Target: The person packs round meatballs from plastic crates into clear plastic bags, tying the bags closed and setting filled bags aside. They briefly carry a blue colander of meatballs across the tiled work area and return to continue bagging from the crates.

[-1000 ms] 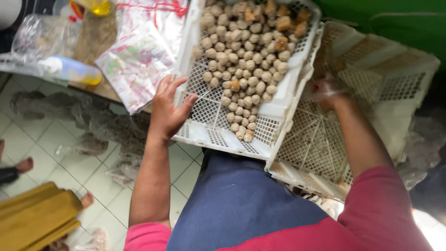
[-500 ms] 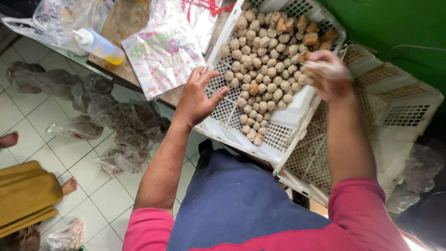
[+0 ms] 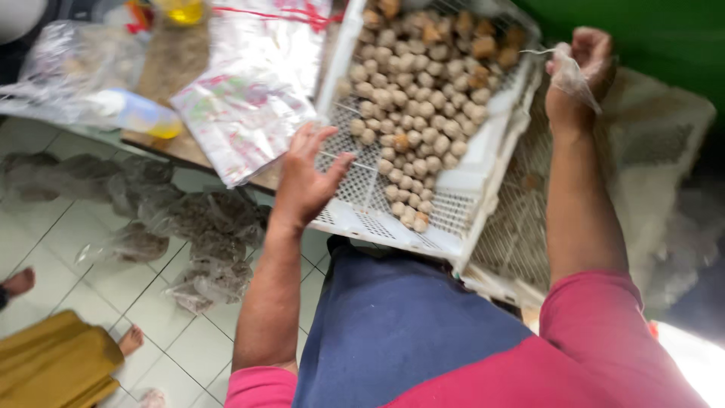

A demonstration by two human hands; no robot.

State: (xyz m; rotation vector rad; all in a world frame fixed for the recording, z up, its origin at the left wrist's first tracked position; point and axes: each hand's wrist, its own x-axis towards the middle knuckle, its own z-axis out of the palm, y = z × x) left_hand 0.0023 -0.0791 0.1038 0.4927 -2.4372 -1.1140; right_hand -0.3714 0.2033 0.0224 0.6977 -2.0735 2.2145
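White slotted crate (image 3: 393,219) of meatballs (image 3: 423,98) | left hand (image 3: 306,177) grip apart on it | right hand (image 3: 578,72) grip clamped on clear bag (image 3: 575,75)

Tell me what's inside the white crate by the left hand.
The white crate holds a heap of small round brownish balls, with a few darker, irregular pieces toward the far end. The left hand rests on bare mesh at the near end. Whatever lies beneath the heap is covered.

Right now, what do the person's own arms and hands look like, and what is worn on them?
Both arms are bare from the short pink sleeves down. The left hand and right hand wear no gloves; no ring, watch or bracelet shows. A dark blue apron covers the front.
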